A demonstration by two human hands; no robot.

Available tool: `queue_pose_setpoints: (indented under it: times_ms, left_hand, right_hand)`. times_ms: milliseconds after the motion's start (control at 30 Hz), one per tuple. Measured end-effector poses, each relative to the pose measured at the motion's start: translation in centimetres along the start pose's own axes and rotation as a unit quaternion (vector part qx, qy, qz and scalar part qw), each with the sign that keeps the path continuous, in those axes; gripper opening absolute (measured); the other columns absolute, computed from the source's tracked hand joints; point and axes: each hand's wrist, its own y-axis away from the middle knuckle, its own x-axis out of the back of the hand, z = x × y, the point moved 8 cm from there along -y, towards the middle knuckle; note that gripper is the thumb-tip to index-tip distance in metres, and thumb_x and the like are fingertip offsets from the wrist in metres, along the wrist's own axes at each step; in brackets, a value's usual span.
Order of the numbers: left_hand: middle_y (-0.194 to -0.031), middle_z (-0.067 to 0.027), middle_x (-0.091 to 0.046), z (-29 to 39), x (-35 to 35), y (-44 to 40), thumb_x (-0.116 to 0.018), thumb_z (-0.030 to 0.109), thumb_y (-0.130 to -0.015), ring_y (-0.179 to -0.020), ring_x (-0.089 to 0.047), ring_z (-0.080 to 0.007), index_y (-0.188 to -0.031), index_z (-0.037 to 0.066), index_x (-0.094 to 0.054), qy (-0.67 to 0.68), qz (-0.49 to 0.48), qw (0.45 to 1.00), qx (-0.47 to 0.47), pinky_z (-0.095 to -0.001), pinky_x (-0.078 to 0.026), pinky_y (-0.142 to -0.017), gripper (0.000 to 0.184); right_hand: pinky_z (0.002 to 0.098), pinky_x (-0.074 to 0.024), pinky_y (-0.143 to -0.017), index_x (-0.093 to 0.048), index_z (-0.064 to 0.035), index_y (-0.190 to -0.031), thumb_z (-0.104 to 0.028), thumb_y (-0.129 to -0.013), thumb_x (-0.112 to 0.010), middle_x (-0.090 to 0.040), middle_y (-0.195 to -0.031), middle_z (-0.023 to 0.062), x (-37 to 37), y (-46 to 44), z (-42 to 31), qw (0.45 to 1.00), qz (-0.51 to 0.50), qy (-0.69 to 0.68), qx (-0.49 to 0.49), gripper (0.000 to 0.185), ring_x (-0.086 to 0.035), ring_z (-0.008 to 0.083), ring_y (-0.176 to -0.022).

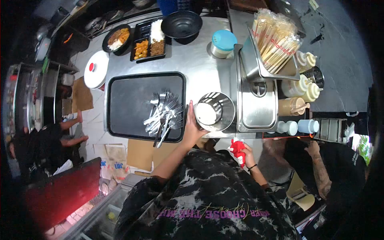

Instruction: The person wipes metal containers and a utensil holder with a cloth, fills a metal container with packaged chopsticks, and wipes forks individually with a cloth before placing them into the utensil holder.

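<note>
My left hand (193, 130) is wrapped around the near left side of a slotted metal utensil holder (227, 109), whose round opening faces up toward me. Something white shows at the bottom of the holder. Just left of that hand, a heap of metal forks and other cutlery (163, 114) lies on a black tray (126, 96). In front of my body, below the counter's edge, my right hand (249, 155) is closed on a bunched red and white cloth (237, 150).
A steel pan (256, 114) and a container of wrapped chopsticks (276, 44) stand on the right, with squeeze bottles (298, 87) beyond. Food trays (148, 58), a black bowl (182, 25) and a blue-lidded tub (224, 42) sit farther back. People (336, 172) stand on both sides.
</note>
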Motion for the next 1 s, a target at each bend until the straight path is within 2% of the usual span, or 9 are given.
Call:
queue_pose_setpoints:
  times_ms: [167,267,367,433,533,567,700,800,1000]
  left_hand:
    - [-0.141,-0.0211,-0.033,0.7,5.7,3.2,-0.082,0.027,-0.065,-0.129,-0.035,-0.0371,-0.138,0.003,-0.031,-0.180,0.090,0.979,-0.028,-0.0431,-0.031,-0.105,0.093]
    - [-0.124,-0.0155,-0.052,-2.4,10.1,4.8,-0.070,0.011,-0.077,-0.114,-0.049,-0.0335,-0.116,0.006,-0.055,-0.220,0.137,0.965,0.043,-0.0419,-0.038,-0.095,0.043]
    - [-0.113,-0.0135,-0.058,0.6,12.0,3.9,-0.067,0.005,-0.077,-0.102,-0.057,-0.0310,-0.106,0.006,-0.060,-0.224,0.170,0.960,0.020,-0.0382,-0.044,-0.088,0.030]
    - [-0.102,-0.0118,-0.063,7.8,11.6,1.0,-0.063,-0.001,-0.077,-0.090,-0.061,-0.0275,-0.097,0.004,-0.063,-0.174,0.155,0.970,-0.069,-0.0343,-0.048,-0.079,0.021]
    - [-0.095,-0.0135,-0.063,18.2,5.7,-4.1,-0.055,-0.005,-0.074,-0.085,-0.062,-0.0293,-0.091,-0.001,-0.063,-0.190,-0.091,0.943,-0.257,-0.0353,-0.051,-0.073,0.020]
    - [-0.099,-0.0173,-0.062,16.0,2.7,-5.6,-0.052,-0.001,-0.075,-0.091,-0.061,-0.0323,-0.096,0.000,-0.064,-0.208,-0.207,0.944,-0.152,-0.0384,-0.050,-0.075,0.024]
    - [-0.092,-0.0248,-0.065,7.3,-8.2,-6.9,-0.058,0.003,-0.068,-0.087,-0.065,-0.0343,-0.095,-0.005,-0.066,-0.448,-0.558,0.694,-0.083,-0.0414,-0.052,-0.072,0.029]
    - [-0.093,-0.0197,-0.067,-3.4,-13.6,-6.8,-0.059,0.006,-0.059,-0.086,-0.065,-0.0347,-0.089,0.004,-0.072,-0.474,-0.615,0.629,-0.046,-0.0493,-0.049,-0.072,0.032]
    - [-0.115,-0.0198,-0.061,-3.4,-14.7,-5.8,-0.067,0.011,-0.059,-0.104,-0.059,-0.0326,-0.104,0.004,-0.068,-0.545,-0.652,0.526,0.017,-0.0467,-0.048,-0.083,0.045]
  right_hand:
    - [0.0401,-0.0515,-0.085,-0.044,0.0003,-0.127,-0.008,-0.086,-0.050,-0.059,-0.113,0.0144,5.7,0.1,4.5,0.961,-0.085,-0.110,-0.239,0.043,-0.062,0.0279,-0.097]
    - [0.0395,-0.0528,-0.076,-0.049,-0.0006,-0.122,-0.012,-0.087,-0.054,-0.063,-0.104,0.0122,18.0,1.3,17.0,0.865,-0.333,0.174,-0.333,0.037,-0.063,0.0268,-0.090]
    - [0.0374,-0.0501,-0.081,-0.052,-0.0022,-0.120,-0.015,-0.088,-0.055,-0.063,-0.105,0.0103,20.7,2.8,14.4,0.732,-0.391,0.534,-0.165,0.035,-0.062,0.0246,-0.092]
    - [0.0361,-0.0483,-0.084,-0.055,-0.0034,-0.119,-0.016,-0.088,-0.056,-0.064,-0.106,0.0090,20.0,1.2,13.1,0.740,-0.349,0.571,-0.073,0.033,-0.061,0.0231,-0.094]
    - [0.0351,-0.0505,-0.077,-0.058,-0.0034,-0.112,-0.012,-0.090,-0.049,-0.065,-0.101,0.0066,18.6,-1.5,10.7,0.958,-0.093,0.212,-0.166,0.025,-0.062,0.0196,-0.088]
    - [0.0365,-0.0508,-0.076,-0.058,-0.0023,-0.109,-0.014,-0.089,-0.051,-0.066,-0.099,0.0117,22.0,-3.7,11.2,0.884,0.018,0.462,-0.074,0.024,-0.064,0.0231,-0.084]
    - [0.0408,-0.0497,-0.071,-0.059,-0.0010,-0.106,-0.020,-0.086,-0.051,-0.065,-0.090,0.0206,12.3,1.1,2.1,0.884,0.130,0.445,-0.058,0.029,-0.063,0.0353,-0.081]
    - [0.0417,-0.0491,-0.075,-0.060,-0.0033,-0.106,-0.019,-0.085,-0.050,-0.066,-0.092,0.0195,15.2,1.7,6.5,0.902,0.130,0.411,-0.018,0.028,-0.063,0.0339,-0.087]
    - [0.0419,-0.0482,-0.076,-0.064,-0.0035,-0.098,-0.023,-0.082,-0.054,-0.067,-0.093,0.0178,20.3,7.4,15.9,0.867,0.198,0.436,-0.139,0.026,-0.064,0.0311,-0.089]
